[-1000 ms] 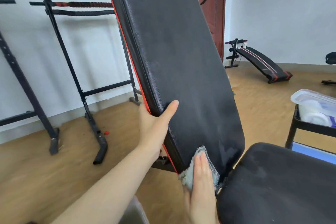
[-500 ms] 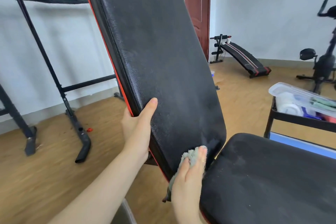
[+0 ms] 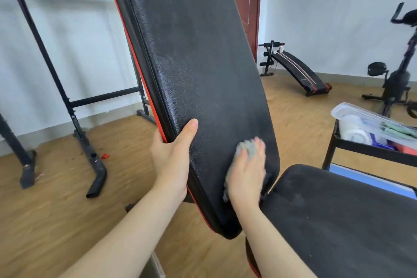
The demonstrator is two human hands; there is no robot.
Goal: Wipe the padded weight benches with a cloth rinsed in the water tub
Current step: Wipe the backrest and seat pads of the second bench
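Note:
The black padded backrest [image 3: 203, 63] of the weight bench stands steeply inclined in front of me, with a red edge on its left side. My left hand [image 3: 172, 156] grips that left edge, thumb on the front face. My right hand [image 3: 247, 171] presses a grey-green cloth [image 3: 244, 150] flat against the lower part of the backrest; the hand is motion-blurred. The black seat pad [image 3: 338, 221] lies at the lower right.
A black squat rack [image 3: 74, 106] stands left by the white wall. A sit-up bench [image 3: 297, 72] and an exercise bike [image 3: 399, 74] are at the back right. A stand with a clear plastic box [image 3: 370, 126] is to the right. Wooden floor lies all around.
My right hand has slid the cloth up from the bottom corner of the backrest onto its lower face. My left hand keeps its grip on the left edge.

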